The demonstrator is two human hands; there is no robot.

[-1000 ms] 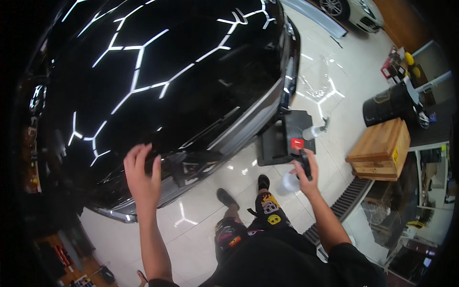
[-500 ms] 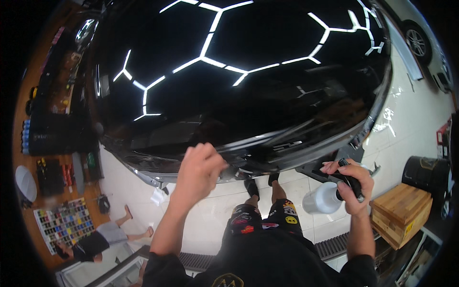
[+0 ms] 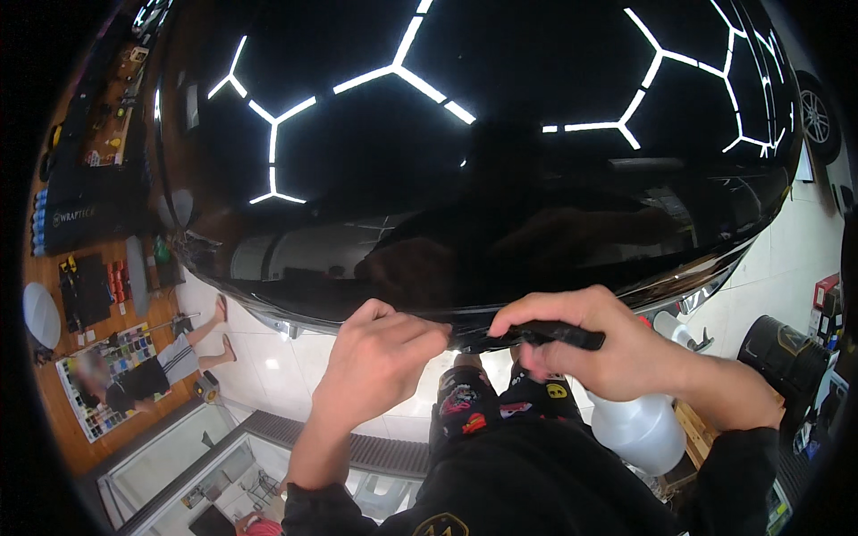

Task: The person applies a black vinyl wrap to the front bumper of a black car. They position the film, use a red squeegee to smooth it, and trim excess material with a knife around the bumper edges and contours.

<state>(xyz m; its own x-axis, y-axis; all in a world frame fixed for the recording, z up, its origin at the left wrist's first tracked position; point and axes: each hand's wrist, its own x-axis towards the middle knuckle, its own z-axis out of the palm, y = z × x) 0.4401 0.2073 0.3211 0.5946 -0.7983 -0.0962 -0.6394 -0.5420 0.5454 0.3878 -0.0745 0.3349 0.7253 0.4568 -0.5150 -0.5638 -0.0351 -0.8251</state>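
A glossy black car hood [image 3: 500,196] fills the upper half of the head view, its front edge curving toward me. My left hand [image 3: 380,362] is closed, fingertips pinched together at that edge; whatever lies between them is too small to make out. Close by on the right, my right hand [image 3: 617,348] grips the black trigger head [image 3: 559,336] of a spray bottle. The bottle's whitish, translucent body [image 3: 642,433] hangs below my wrist, tilted. My right index finger reaches toward the hood edge, near the left fingertips.
At the left are a wooden-floored area with a black cabinet [image 3: 98,219], a board of colour samples [image 3: 85,415] and another person [image 3: 147,384]. A black drum-shaped container [image 3: 786,357] stands at the right. A car wheel [image 3: 815,116] shows at far right.
My right hand has moved left with the spray bottle, coming close to my left hand at the hood edge. The left hand sits slightly lower and further right, and the view has shifted.
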